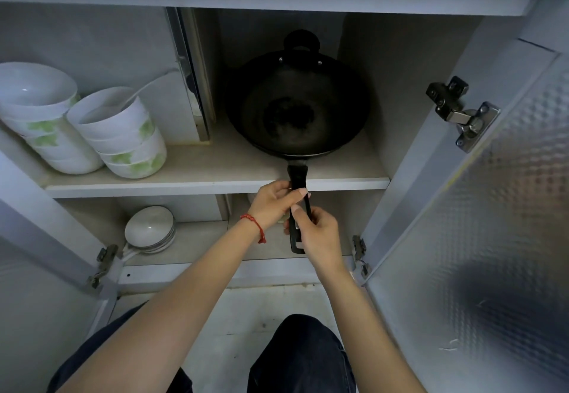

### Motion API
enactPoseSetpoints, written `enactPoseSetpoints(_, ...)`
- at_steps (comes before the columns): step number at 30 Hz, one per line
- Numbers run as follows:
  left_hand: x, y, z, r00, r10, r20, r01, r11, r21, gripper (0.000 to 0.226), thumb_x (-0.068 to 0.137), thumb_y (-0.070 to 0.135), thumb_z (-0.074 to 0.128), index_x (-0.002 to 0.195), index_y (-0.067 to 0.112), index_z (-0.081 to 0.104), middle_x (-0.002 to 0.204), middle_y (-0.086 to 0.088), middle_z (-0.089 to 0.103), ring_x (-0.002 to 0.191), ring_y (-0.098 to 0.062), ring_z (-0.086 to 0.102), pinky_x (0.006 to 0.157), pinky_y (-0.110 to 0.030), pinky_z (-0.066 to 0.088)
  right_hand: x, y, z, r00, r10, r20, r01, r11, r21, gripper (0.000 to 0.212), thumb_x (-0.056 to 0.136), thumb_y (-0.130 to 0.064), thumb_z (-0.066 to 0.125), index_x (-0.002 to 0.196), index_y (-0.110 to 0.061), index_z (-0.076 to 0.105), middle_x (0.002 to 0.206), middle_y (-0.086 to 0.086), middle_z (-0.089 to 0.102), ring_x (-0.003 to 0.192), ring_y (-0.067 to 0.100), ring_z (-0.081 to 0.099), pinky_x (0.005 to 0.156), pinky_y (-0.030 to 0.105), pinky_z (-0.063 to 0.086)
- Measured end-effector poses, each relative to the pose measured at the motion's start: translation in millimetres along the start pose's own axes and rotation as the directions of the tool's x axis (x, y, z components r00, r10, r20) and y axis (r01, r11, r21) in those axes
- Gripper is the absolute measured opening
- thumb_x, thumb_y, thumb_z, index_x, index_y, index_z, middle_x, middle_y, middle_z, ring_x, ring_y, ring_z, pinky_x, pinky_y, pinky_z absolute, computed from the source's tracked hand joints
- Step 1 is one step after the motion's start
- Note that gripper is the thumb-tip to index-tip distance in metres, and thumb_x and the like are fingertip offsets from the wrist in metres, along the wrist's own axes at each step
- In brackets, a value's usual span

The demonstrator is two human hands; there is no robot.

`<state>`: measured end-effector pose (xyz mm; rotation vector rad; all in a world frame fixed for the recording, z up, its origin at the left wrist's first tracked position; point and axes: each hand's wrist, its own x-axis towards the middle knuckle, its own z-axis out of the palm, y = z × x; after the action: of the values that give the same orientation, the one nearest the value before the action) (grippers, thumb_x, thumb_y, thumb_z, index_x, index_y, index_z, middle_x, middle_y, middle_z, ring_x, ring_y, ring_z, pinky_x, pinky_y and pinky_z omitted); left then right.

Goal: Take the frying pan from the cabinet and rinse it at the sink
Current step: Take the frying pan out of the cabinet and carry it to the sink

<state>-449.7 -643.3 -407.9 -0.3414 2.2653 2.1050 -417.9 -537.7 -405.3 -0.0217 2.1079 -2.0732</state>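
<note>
Hands (pixel 295 214) gripping frying pan (pixel 297 106) handle, jutting past shelf (pixel 215 181) edge

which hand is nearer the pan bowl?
Left. The left hand grips the handle just below the pan bowl; the right hand grips lower down.

Dim, cool light is reaching the cabinet (pixel 215 181) from behind the hands (pixel 295 217), leaving the recess beyond them dark. Wide-angle distortion is bowing the edges; the door (pixel 492 223) right of the hands is showing soft glare and a blurred shadow.
</note>
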Motion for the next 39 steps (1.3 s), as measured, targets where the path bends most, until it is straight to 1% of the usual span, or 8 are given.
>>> enactPoseSetpoints(3, -2.6, 0.5, 0.4, 0.996, -0.062, 0.063, 0.066, 0.996, -0.062, 0.019, 0.088, 0.018, 0.057, 0.104, 0.009, 0.059, 0.103, -0.006, 0.069, 0.055, -0.003, 0.06, 0.049, -0.012, 0.046, -4.3, 5.4, 0.0, 0.999, 0.008, 0.044, -0.01, 0.999, 0.049, 0.018, 0.094, -0.017, 0.051, 0.077, -0.014, 0.057, 0.065, 0.006, 0.063, 0.045, 0.014, 0.063, 0.045, 0.023, 0.051)
enactPoseSetpoints(6, -1.1, 2.9, 5.2, 0.995, -0.085, 0.058, 0.09, 0.991, -0.103, 0.02, 0.09, 0.016, 0.053, 0.103, 0.003, 0.06, 0.089, -0.004, 0.069, 0.049, -0.002, 0.062, 0.039, -0.011, 0.044, -6.3, 8.3, 1.1, 0.998, 0.016, 0.058, -0.019, 0.998, 0.058, 0.013, 0.094, -0.017, 0.049, 0.083, -0.016, 0.056, 0.068, 0.007, 0.064, 0.042, 0.018, 0.061, 0.041, 0.024, 0.05)
enactPoseSetpoints(9, 3.9, 2.0, 11.5, 0.992, -0.124, 0.033, 0.127, 0.977, -0.173, 0.016, 0.09, 0.019, 0.055, 0.097, 0.006, 0.06, 0.08, -0.001, 0.069, 0.059, -0.006, 0.067, 0.058, -0.024, 0.057, -6.1, 9.9, 2.4, 0.999, -0.011, 0.044, 0.009, 0.999, 0.038, 0.011, 0.094, -0.014, 0.049, 0.085, -0.012, 0.055, 0.065, 0.008, 0.062, 0.037, 0.015, 0.056, 0.039, 0.022, 0.046)
enactPoseSetpoints(11, 7.6, -0.5, 13.7, 0.99, -0.14, 0.014, 0.139, 0.966, -0.217, 0.01, 0.089, 0.018, 0.057, 0.086, 0.01, 0.061, 0.075, -0.002, 0.067, 0.062, -0.012, 0.065, 0.07, -0.034, 0.056, -5.3, 10.5, 3.6, 0.999, -0.01, 0.049, 0.008, 0.999, 0.041, 0.011, 0.094, -0.013, 0.049, 0.085, -0.012, 0.054, 0.065, 0.01, 0.06, 0.036, 0.013, 0.054, 0.038, 0.021, 0.045)
enactPoseSetpoints(17, 16.9, -8.4, 13.0, 0.996, -0.087, 0.005, 0.086, 0.977, -0.195, 0.013, 0.088, 0.016, 0.056, 0.078, 0.008, 0.058, 0.062, -0.001, 0.063, 0.048, -0.006, 0.06, 0.056, -0.021, 0.051, -0.8, 18.6, 6.0, 0.996, 0.062, 0.068, -0.066, 0.996, 0.06, 0.005, 0.095, -0.013, 0.047, 0.092, -0.01, 0.05, 0.066, 0.01, 0.058, 0.037, 0.011, 0.051, 0.04, 0.021, 0.044)
enactPoseSetpoints(21, 20.4, -9.9, 15.0, 0.998, -0.061, 0.023, 0.064, 0.973, -0.223, 0.012, 0.088, 0.009, 0.054, 0.077, 0.009, 0.055, 0.057, 0.0, 0.059, 0.043, -0.004, 0.057, 0.05, -0.017, 0.05, 0.7, 23.2, 9.8, 0.997, 0.08, 0.004, -0.08, 0.994, 0.076, 0.011, 0.093, -0.01, 0.045, 0.083, -0.014, 0.047, 0.056, 0.008, 0.052, 0.033, 0.012, 0.044, 0.035, 0.019, 0.036)
enactPoseSetpoints(30, 24.2, -18.1, 14.5, 1.0, -0.002, 0.003, 0.002, 0.986, -0.166, 0.018, 0.085, 0.003, 0.057, 0.069, 0.012, 0.054, 0.043, 0.007, 0.059, 0.043, -0.005, 0.057, 0.054, -0.021, 0.051, -3.9, 28.4, 16.6, 0.996, 0.007, -0.087, -0.002, 0.998, 0.057, 0.02, 0.093, -0.008, 0.046, 0.073, -0.012, 0.047, 0.046, 0.007, 0.046, 0.033, 0.016, 0.039, 0.036, 0.022, 0.033)
enactPoseSetpoints(39, -8.1, -7.6, 14.9, 0.995, -0.094, 0.039, 0.097, 0.993, -0.072, 0.017, 0.084, 0.005, 0.058, 0.069, 0.011, 0.053, 0.044, 0.008, 0.062, 0.045, -0.004, 0.058, 0.059, -0.024, 0.05, -44.5, 2.3, 14.0, 0.985, 0.108, -0.135, -0.105, 0.994, 0.031, 0.02, 0.093, -0.011, 0.049, 0.073, -0.007, 0.048, 0.047, 0.01, 0.049, 0.032, 0.017, 0.042, 0.036, 0.022, 0.035)
